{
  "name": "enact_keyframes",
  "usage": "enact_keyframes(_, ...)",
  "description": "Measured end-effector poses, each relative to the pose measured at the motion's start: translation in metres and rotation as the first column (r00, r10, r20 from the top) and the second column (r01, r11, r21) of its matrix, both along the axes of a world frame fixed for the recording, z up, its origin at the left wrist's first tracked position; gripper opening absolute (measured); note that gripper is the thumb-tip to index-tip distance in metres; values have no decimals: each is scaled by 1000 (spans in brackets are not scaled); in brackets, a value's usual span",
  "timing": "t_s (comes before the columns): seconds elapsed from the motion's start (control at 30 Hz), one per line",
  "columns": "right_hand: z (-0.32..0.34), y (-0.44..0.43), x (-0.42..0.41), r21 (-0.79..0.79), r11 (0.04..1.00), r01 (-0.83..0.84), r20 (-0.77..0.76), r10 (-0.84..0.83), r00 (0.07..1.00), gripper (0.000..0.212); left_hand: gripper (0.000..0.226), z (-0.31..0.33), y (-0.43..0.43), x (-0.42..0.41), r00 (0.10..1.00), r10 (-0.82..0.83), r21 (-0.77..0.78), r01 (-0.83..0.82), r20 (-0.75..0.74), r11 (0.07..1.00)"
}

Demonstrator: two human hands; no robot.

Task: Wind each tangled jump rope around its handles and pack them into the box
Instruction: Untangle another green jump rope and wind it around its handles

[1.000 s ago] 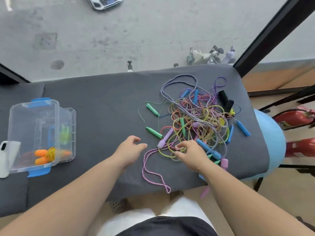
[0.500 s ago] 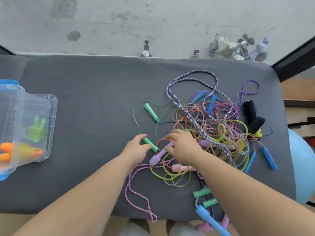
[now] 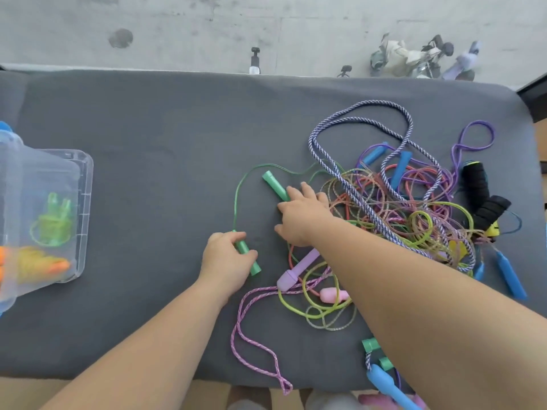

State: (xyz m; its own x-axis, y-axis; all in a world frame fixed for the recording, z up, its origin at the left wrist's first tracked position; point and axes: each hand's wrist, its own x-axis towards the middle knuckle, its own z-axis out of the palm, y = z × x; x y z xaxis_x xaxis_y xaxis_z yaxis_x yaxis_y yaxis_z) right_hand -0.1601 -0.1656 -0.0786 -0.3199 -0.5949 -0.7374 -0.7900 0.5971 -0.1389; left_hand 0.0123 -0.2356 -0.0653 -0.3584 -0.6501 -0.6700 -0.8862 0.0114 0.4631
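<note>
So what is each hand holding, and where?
Left hand grips the near green handle at its rope end. Right hand touches the far green handle; grip unclear.

Grey padded bench (image 3: 148, 187). At its far edge, small upright stand (image 3: 255, 62). Past that edge, concrete ground (image 3: 310, 22) with dark stain (image 3: 120, 38); beyond far right corner, parked scooters (image 3: 414, 57).

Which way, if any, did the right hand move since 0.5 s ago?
Yes: right hand left the lilac handle, away from the person, onto the far green handle.
</note>
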Motion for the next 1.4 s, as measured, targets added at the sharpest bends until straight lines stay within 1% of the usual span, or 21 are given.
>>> enact_keyframes(0.07, -8, 3, 4, -17, 1000, -2, -31, 2, 1000, 50, 24, 3, -10, 10, 985, 159, -57, -163, -63, 985)
enact_keyframes(0.1, -9, 5, 9, -40, 999, -12, -42, 11, 999, 49, 19, 6, -14, 15, 967, 239, -56, -244, -91, 968)
enact_keyframes(0.13, -8, 10, 13, -71, 997, -26, -45, 23, 999, 47, 19, 10, -16, 17, 947, 299, -32, -305, -119, 952)
enact_keyframes(0.2, -2, 22, 22, -167, 984, -56, -28, 52, 998, 40, 20, 18, -16, 20, 917, 362, 77, -354, -166, 932)
enact_keyframes(0.27, 13, 38, 34, -287, 957, -38, 6, 41, 999, 34, 19, 34, -15, 27, 894, 390, 175, -357, -221, 918)
enact_keyframes(0.37, 41, 75, 50, -449, 893, -34, 16, 46, 999, 21, 19, 67, -9, 40, 860, 421, 262, -352, -288, 899)
enact_keyframes(0.47, 72, 112, 68, -502, 862, -68, -36, 57, 998, 16, 17, 104, 1, 55, 849, 431, 350, -320, -305, 880)
enact_keyframes(0.57, 108, 133, 89, -539, 842, 7, -1, -9, 1000, 23, 18, 139, 14, 69, 861, 399, 396, -263, -316, 880)
enact_keyframes(0.63, 131, 143, 103, -544, 837, 65, 36, -54, 998, 24, 20, 157, 25, 77, 885, 343, 404, -203, -315, 892)
enact_keyframes(0.7, 151, 151, 119, -529, 842, 112, 68, -89, 994, 25, 22, 172, 38, 83, 920, 246, 389, -115, -305, 914)
enact_keyframes(0.8, 171, 155, 149, -518, 846, 130, 104, -88, 991, 48, 8, 190, 58, 86, 938, 102, 385, 36, -330, 922)
enact_keyframes(0.87, 178, 155, 167, -529, 834, 159, 146, -95, 985, 55, 7, 194, 68, 87, 942, -29, 336, 148, -333, 930)
enact_keyframes(0.93, 181, 159, 176, -539, 817, 205, 197, -114, 974, 57, 11, 190, 72, 88, 945, -150, 235, 222, -290, 946)
enact_keyframes(1.0, 180, 166, 178, -540, 810, 228, 228, -119, 966, 55, 13, 186, 75, 87, 949, -206, 192, 254, -241, 948)
enact_keyframes(1.07, 175, 175, 173, -520, 823, 229, 262, -102, 960, 56, 12, 181, 81, 86, 950, -239, 158, 273, -203, 949)
enact_keyframes(1.13, 162, 183, 165, -462, 858, 224, 291, -92, 952, 54, 13, 172, 86, 84, 951, -272, 96, 287, -143, 953)
enact_keyframes(1.2, 145, 190, 154, -375, 897, 235, 292, -126, 948, 50, 20, 162, 87, 83, 959, -281, 56, 283, -45, 958)
enact_keyframes(1.27, 131, 193, 140, -293, 921, 256, 260, -181, 949, 45, 25, 153, 82, 84, 970, -242, 6, 242, 35, 970)
enact_keyframes(1.33, 125, 190, 125, -249, 926, 285, 221, -233, 947, 41, 18, 146, 75, 87, 989, -144, -76, 145, 17, 987)
enact_keyframes(1.4, 121, 178, 108, -225, 909, 350, 211, -305, 929, 39, 11, 143, 71, 90, 996, -61, -121, 53, -62, 991)
